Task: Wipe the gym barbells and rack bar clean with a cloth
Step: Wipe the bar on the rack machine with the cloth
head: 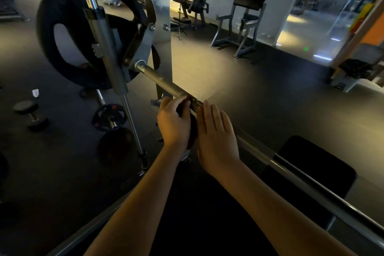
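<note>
A steel rack bar (164,83) runs from a machine joint at the upper left down to the lower right, passing under both hands. My left hand (173,121) curls over the bar and grips a dark cloth (192,129) against it. The cloth shows only as a dark fold between the two hands. My right hand (217,136) lies on the bar just right of the cloth, fingers straight and together. A large black weight plate (54,64) sits on the bar's far end, beyond a chrome guide rod (108,52).
A small loaded barbell (109,117) and a dumbbell (29,113) lie on the dark floor at left. A black bench pad (315,164) sits under the bar at right. Grey gym machines (242,25) stand further back by the wall.
</note>
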